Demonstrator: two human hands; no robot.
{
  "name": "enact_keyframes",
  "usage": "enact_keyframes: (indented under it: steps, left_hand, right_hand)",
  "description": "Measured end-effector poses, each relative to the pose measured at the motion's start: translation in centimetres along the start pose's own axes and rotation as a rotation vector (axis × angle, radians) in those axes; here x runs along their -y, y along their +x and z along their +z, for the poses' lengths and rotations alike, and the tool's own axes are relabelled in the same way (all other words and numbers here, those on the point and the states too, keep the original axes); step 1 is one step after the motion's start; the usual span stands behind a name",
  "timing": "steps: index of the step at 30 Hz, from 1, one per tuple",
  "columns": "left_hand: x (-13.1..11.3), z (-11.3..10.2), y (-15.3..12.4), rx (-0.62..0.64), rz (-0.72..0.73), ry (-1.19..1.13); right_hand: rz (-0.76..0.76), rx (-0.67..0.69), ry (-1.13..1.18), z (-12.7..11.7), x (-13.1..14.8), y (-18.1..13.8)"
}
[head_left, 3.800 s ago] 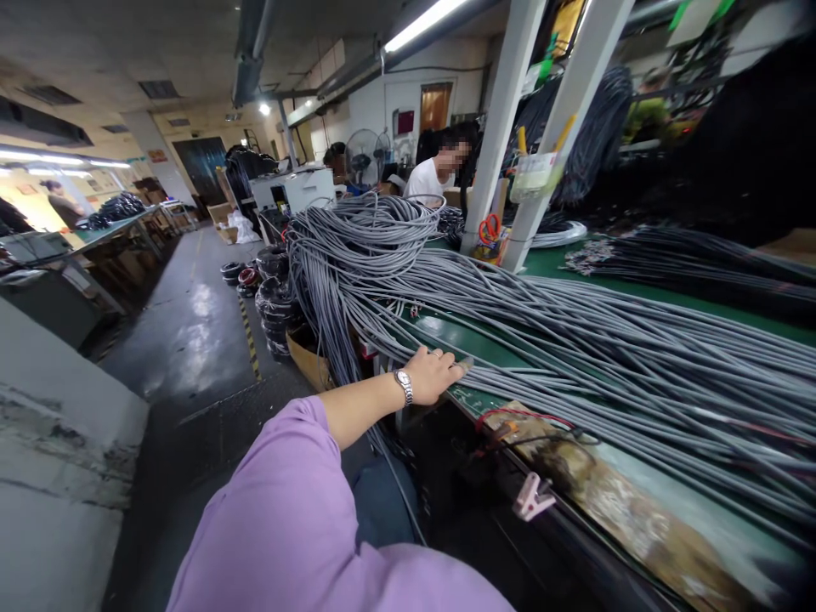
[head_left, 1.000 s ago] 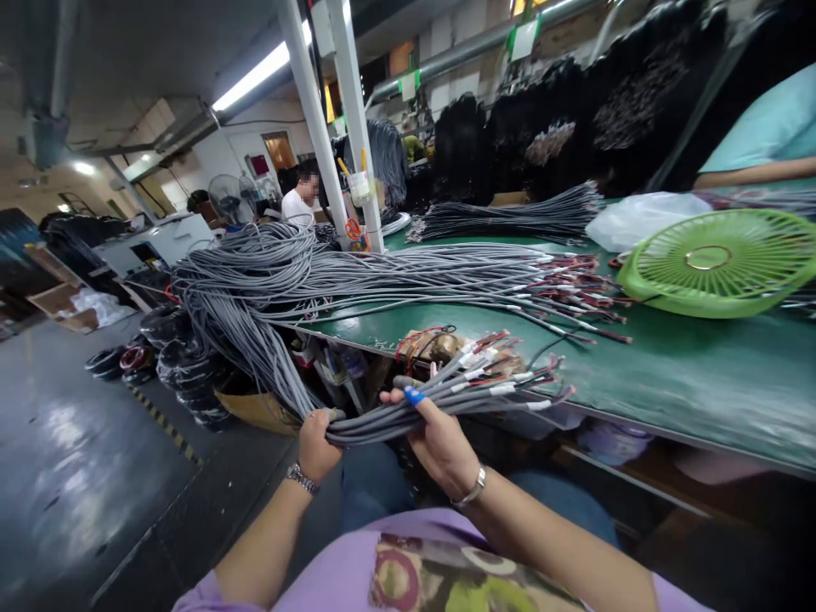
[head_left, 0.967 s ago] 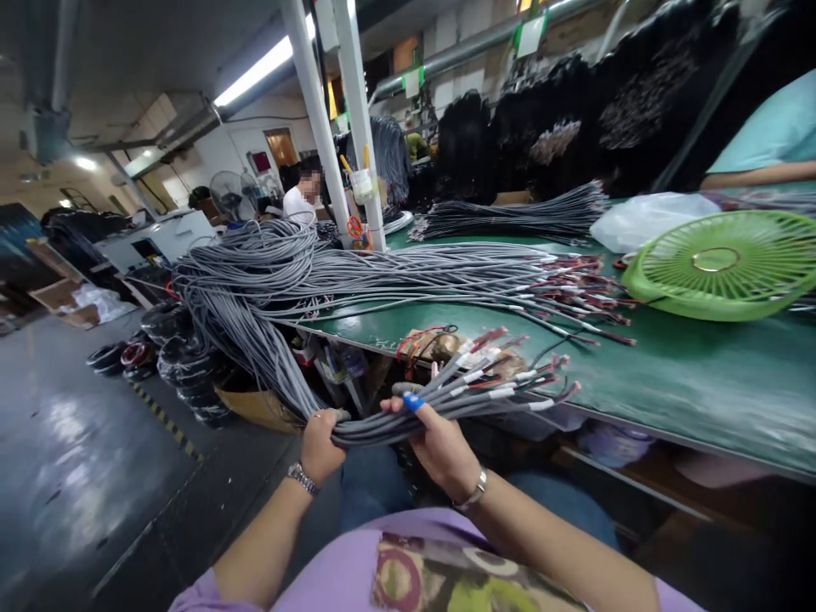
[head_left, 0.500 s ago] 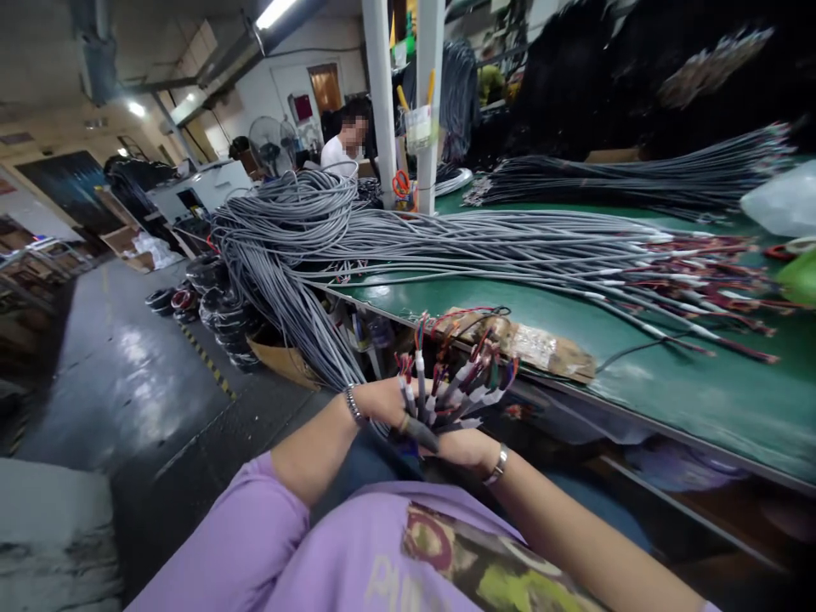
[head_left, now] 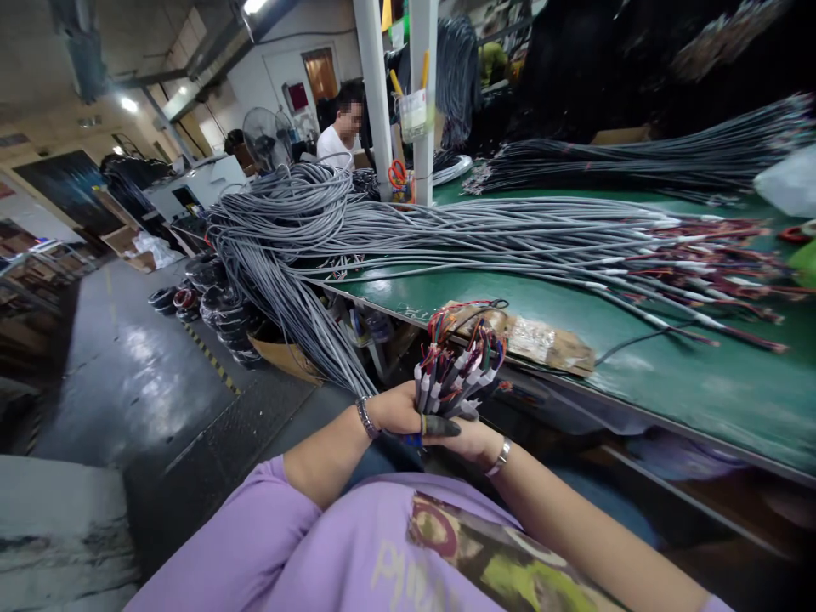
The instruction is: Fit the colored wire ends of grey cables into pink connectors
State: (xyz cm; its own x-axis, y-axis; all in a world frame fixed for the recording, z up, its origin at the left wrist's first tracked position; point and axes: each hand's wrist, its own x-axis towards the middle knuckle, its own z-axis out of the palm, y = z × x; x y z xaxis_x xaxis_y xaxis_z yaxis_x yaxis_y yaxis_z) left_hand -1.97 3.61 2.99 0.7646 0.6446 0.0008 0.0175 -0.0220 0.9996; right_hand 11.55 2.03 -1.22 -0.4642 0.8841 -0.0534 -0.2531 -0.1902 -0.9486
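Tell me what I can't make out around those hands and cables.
All in the head view:
Right hand: some fingers, hidden behind the left hand and held cables.
Held cables: exact count, lost where they overlap.
Green object: cut off by the right edge.

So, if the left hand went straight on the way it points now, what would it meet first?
Besides the cable bundle it holds, most likely the right hand: the left hand points toward it, and they seem to touch, though depth is unclear.
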Motion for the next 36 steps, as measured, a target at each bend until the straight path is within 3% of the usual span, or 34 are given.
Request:
enact_keyframes:
  steps: [5, 14, 18, 21, 23, 27, 31, 36]
  left_hand:
    - [1.6, 0.0, -0.5, -0.012, 0.001, -0.038]
    - [1.0, 0.5, -0.7, -0.105, -0.005, -0.12]
    - [1.5, 0.2, -1.7, -0.267, -0.067, -0.223]
    - [2.1, -0.3, -3.0, -0.288, -0.101, -0.281]
    - [2.6, -0.4, -3.9, -0.243, -0.183, -0.286]
    - [3.5, -0.1, -5.1, -0.123, -0.328, -0.198]
    - [3.7, 0.1, -5.3, -0.019, -0.329, -0.134]
    - [3.2, 0.1, -5.3, 0.017, -0.317, -0.111]
  right_hand:
    - [0.068, 0.011, -0.155, 0.5, -0.2, -0.6]
    - [0.057, 0.014, -0.191, 1.6, 1.3, -1.5]
    - [0.097, 0.197, -0.268, 0.2, 1.9, -2.2]
    - [0.156, 0.297, -0.434, -1.6, 2.7, -3.4]
    - [0.122, 0.251, -0.487, -2.3, 3.5, -4.4]
    - [0.012, 0.003, -0.447, -2.2, 5.1, -5.3]
    - [-0.073, -0.202, -0.404, -1.2, 5.7, -4.9]
    - [-0.009, -0.291, -0.271, -0.7, 5.2, -4.6]
